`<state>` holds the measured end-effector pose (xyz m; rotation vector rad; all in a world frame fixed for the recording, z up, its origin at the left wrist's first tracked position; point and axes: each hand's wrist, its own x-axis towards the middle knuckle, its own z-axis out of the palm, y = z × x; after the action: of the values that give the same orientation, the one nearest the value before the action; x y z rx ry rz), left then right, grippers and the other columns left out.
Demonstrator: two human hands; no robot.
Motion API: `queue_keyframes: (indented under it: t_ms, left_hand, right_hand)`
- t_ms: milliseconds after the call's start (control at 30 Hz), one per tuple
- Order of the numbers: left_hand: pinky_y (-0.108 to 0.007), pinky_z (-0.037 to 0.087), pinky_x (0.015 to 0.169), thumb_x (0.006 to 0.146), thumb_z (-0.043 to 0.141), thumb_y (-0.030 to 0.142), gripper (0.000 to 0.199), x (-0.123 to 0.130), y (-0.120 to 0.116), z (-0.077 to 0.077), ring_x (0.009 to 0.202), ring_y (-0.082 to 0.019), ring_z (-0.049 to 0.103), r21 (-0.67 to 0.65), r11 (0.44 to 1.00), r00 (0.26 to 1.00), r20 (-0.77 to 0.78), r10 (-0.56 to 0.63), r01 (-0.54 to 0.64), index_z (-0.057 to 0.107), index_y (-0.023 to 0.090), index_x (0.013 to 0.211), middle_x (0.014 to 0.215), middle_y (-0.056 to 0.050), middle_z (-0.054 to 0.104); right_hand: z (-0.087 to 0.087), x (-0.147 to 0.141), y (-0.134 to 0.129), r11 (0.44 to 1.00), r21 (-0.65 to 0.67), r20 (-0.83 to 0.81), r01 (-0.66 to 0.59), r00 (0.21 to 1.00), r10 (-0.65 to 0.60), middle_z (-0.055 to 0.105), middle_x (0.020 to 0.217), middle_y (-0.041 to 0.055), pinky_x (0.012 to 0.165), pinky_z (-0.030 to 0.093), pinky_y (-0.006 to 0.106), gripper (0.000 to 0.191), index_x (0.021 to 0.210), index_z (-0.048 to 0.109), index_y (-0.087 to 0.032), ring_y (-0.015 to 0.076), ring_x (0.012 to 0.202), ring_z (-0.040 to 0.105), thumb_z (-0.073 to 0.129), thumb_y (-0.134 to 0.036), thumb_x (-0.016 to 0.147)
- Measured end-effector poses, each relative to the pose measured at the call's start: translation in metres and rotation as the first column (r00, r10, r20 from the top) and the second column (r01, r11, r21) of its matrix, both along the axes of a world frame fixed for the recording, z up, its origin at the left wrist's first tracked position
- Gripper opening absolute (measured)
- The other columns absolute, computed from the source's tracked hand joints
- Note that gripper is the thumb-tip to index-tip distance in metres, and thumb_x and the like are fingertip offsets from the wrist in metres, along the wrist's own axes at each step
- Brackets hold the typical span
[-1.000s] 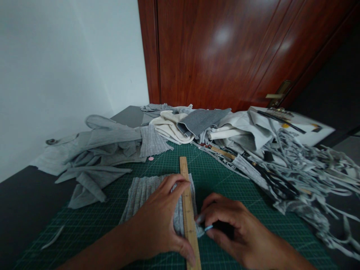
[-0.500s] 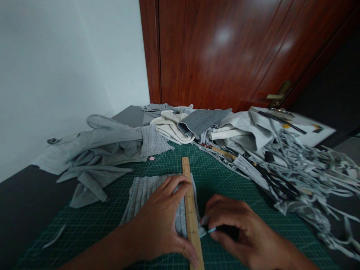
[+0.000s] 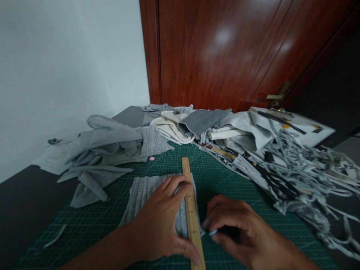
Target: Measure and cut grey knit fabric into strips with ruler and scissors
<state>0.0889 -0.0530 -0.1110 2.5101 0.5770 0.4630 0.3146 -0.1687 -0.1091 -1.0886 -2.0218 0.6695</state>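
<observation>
Near the mat's front edge, my left hand lies spread, pressing the ruler onto the ribbed cloth. My right hand pinches a small blade at the ruler's right edge. I judge the cut unfinished; a strip pile fills the right edge.

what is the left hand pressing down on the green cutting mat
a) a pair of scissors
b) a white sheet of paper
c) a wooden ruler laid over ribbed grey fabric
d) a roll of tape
c: the left hand spreads flat over the wooden ruler and the ribbed grey fabric under it.
</observation>
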Motion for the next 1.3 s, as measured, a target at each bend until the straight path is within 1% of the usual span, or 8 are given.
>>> queue_keyframes:
  t_ms: [100, 233, 400, 600, 967, 1067, 1167, 1300]
  left_hand:
    - [-0.057, 0.041, 0.116, 0.053, 0.089, 0.076, 0.11, -0.0008, 0.0, -0.0003, 0.135, -0.041, 0.05, 0.011, 1.0, 1.0, 0.013, -0.008, 0.008, 0.055, 0.02, 0.142, 0.146, -0.017, 0.053]
    - [-0.056, 0.042, 0.116, 0.052, 0.088, 0.079, 0.112, -0.0006, 0.0006, -0.0009, 0.135, -0.04, 0.05, 0.016, 1.0, 1.0, -0.018, -0.008, 0.009, 0.056, 0.019, 0.141, 0.146, -0.016, 0.053]
    - [-0.056, 0.043, 0.116, 0.053, 0.087, 0.08, 0.113, -0.002, 0.0009, -0.0037, 0.136, -0.04, 0.049, 0.035, 0.999, 1.0, -0.01, -0.009, 0.009, 0.055, 0.02, 0.143, 0.146, -0.016, 0.052]
    - [-0.057, 0.043, 0.116, 0.056, 0.087, 0.078, 0.11, -0.0032, 0.0007, -0.0046, 0.136, -0.04, 0.049, 0.047, 0.999, 1.0, 0.018, -0.021, 0.02, 0.053, 0.023, 0.145, 0.147, -0.015, 0.052]
    - [-0.055, 0.041, 0.119, 0.059, 0.085, 0.079, 0.112, -0.0035, 0.0, -0.0055, 0.138, -0.038, 0.047, 0.056, 0.998, 1.0, -0.016, -0.014, 0.015, 0.051, 0.019, 0.147, 0.15, -0.016, 0.05]
    - [-0.055, 0.041, 0.118, 0.058, 0.086, 0.079, 0.111, -0.0033, -0.0005, -0.0058, 0.137, -0.039, 0.048, 0.05, 0.999, 1.0, -0.011, -0.012, 0.013, 0.053, 0.019, 0.145, 0.149, -0.016, 0.051]
    - [-0.056, 0.042, 0.118, 0.056, 0.087, 0.079, 0.112, -0.0028, -0.0007, -0.0055, 0.137, -0.04, 0.048, 0.04, 0.999, 1.0, -0.005, -0.007, 0.008, 0.053, 0.02, 0.145, 0.149, -0.016, 0.051]
    - [-0.056, 0.041, 0.118, 0.056, 0.086, 0.079, 0.114, -0.0027, -0.0001, -0.0053, 0.138, -0.04, 0.048, 0.04, 0.999, 1.0, -0.012, -0.007, 0.008, 0.051, 0.02, 0.147, 0.15, -0.016, 0.05]
  right_hand:
    - [-0.0002, 0.0002, 0.0001, 0.999, 0.047, -0.037, 0.022, 0.999, -0.02, 0.079, 0.097, 0.0056, 0.081, 0.057, 0.042, 0.029, 0.105, 0.071, -0.024, 0.0238, 0.093, 0.069, 0.065, -0.002, 0.086]
    - [-0.0002, -0.0014, 0.001, 0.994, 0.108, -0.052, -0.032, 0.998, 0.037, 0.079, 0.097, 0.0055, 0.084, 0.056, 0.043, 0.032, 0.104, 0.07, -0.024, 0.024, 0.094, 0.068, 0.063, 0.0, 0.084]
    - [-0.0003, -0.0018, -0.0008, 0.997, 0.048, 0.019, -0.06, 0.998, 0.059, 0.078, 0.093, 0.0052, 0.084, 0.055, 0.042, 0.03, 0.098, 0.069, -0.024, 0.0257, 0.098, 0.067, 0.062, 0.0, 0.08]
    - [-0.0003, 0.0004, -0.003, 0.999, -0.015, 0.082, -0.029, 0.996, 0.03, 0.077, 0.087, 0.0052, 0.082, 0.053, 0.043, 0.026, 0.097, 0.071, -0.023, 0.0262, 0.095, 0.067, 0.063, -0.004, 0.081]
    - [0.0001, 0.0011, -0.006, 0.998, -0.069, 0.06, 0.003, 0.998, 0.001, 0.077, 0.091, 0.0055, 0.085, 0.053, 0.042, 0.027, 0.097, 0.074, -0.022, 0.0252, 0.096, 0.067, 0.069, -0.003, 0.079]
    - [-0.0008, 0.0012, -0.0068, 0.996, -0.092, 0.044, 0.017, 0.999, -0.013, 0.076, 0.092, 0.0057, 0.084, 0.053, 0.041, 0.023, 0.097, 0.074, -0.022, 0.0245, 0.095, 0.068, 0.07, -0.006, 0.081]
    - [-0.0035, 0.0008, -0.0064, 0.983, -0.152, -0.01, 0.099, 0.995, -0.101, 0.074, 0.09, 0.0046, 0.076, 0.052, 0.036, 0.007, 0.095, 0.074, -0.022, 0.0215, 0.085, 0.068, 0.069, -0.018, 0.092]
    - [-0.007, -0.0014, -0.0023, 0.924, -0.233, -0.047, 0.303, 0.946, -0.322, 0.07, 0.079, 0.0008, 0.066, 0.049, 0.031, 0.018, 0.092, 0.073, -0.023, 0.0186, 0.073, 0.063, 0.062, -0.033, 0.102]
